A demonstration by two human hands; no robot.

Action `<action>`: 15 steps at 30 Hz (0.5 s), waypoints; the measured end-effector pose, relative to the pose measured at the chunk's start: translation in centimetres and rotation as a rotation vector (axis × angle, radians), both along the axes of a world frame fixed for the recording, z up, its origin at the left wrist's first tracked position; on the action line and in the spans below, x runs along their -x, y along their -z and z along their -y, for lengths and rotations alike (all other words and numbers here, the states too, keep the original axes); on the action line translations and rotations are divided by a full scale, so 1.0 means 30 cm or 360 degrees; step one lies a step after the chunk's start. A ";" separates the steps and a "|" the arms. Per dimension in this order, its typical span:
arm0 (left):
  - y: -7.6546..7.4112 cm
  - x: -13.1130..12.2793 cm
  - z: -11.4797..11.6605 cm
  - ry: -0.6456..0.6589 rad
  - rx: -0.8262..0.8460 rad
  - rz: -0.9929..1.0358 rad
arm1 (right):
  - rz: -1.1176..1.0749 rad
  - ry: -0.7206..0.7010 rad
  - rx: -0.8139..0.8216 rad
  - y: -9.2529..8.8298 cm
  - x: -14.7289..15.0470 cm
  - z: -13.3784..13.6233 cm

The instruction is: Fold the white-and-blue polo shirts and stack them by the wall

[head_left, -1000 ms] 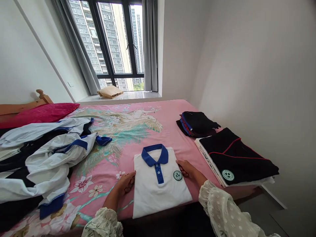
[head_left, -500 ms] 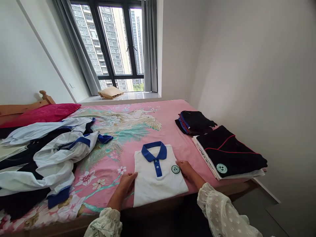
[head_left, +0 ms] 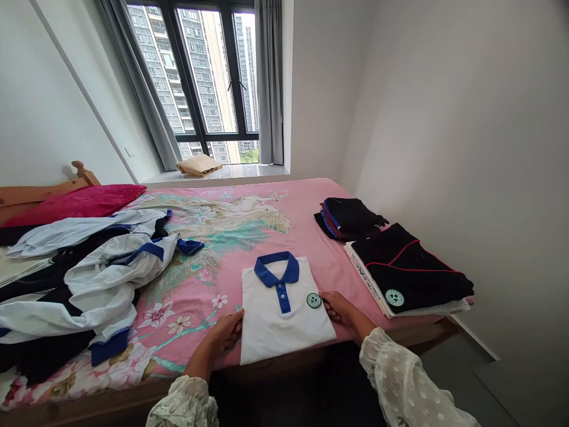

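Observation:
A white polo shirt (head_left: 280, 332) with a blue collar and a round green badge lies folded in a neat rectangle at the bed's front edge. At its left side edge, my left hand (head_left: 226, 332) is closed, the fingertips pinching the cloth. My right hand (head_left: 338, 308) grips the opposite side edge just beside the badge, its fingers curled partly out of sight. The collar faces away from me and the shirt front is uppermost.
Crumpled white, blue and black clothes (head_left: 106, 267) are heaped on the left of the bed (head_left: 306, 201). On the right are a folded black garment with red piping (head_left: 413, 273) and a smaller dark folded pile (head_left: 353, 216). A red pillow (head_left: 98, 198) lies far left.
Both hands stay at the shirt's side edges, the right one shifted slightly along its edge. The shirt appears a little higher in view; the rest of the scene has barely moved.

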State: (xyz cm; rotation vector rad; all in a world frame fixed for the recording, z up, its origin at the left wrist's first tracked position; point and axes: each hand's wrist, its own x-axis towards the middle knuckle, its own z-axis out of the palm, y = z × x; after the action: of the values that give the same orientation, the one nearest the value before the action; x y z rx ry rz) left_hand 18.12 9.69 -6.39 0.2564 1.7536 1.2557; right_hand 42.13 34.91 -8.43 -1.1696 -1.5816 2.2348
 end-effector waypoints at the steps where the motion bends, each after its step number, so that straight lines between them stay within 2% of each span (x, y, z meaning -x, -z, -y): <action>1: -0.002 0.000 0.004 0.0043 0.0021 0.0026 | 0.0011 -0.0001 0.0001 0.000 0.000 0.002; 6: -0.009 -0.012 0.014 0.0057 0.0029 -0.0003 | 0.0000 0.0124 -0.0075 0.004 0.005 0.020; 11: -0.014 -0.012 0.030 0.0173 0.0042 0.0084 | 0.0082 -0.0036 0.0008 0.009 -0.026 0.009; 15: 0.002 -0.015 0.034 0.0087 0.0046 0.0047 | 0.0047 -0.0069 0.0001 0.015 -0.054 0.020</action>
State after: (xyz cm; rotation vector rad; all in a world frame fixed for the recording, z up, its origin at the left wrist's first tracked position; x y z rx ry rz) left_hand 18.57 8.66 -6.45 0.2659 1.7270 1.1885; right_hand 43.76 34.31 -8.89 -1.1855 -1.6322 2.2550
